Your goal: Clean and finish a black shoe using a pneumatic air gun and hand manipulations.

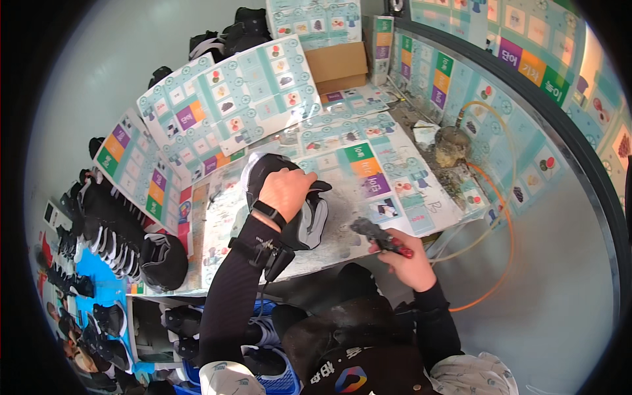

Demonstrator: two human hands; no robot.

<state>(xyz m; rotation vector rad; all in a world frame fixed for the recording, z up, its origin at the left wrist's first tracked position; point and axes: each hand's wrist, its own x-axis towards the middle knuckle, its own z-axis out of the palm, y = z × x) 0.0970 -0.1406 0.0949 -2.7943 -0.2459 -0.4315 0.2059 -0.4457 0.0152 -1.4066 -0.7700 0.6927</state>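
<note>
A black and white shoe (313, 220) rests on the covered tabletop, its toe pointing away to the left. My left hand (284, 191) grips it from above, fingers curled at its opening; the palm hides part of the upper. To the right, past the table's front edge, my right hand (409, 263) is closed around a grimy dark spray gun (375, 232) with a red part. The gun's nozzle end points left toward the shoe, with a gap between them. A dark band and a small strapped-on device sit on my left wrist and forearm.
Printed cardboard panels (263, 92) stand around the table (263, 268). A crusted pot (452, 145) stands at the right, with a yellowish hose (508, 141) and an orange hose (511, 253) nearby. Several shoes line the left; another shoe (163, 263) sits at the table's left edge. Blue baskets (286, 380) with shoes are below.
</note>
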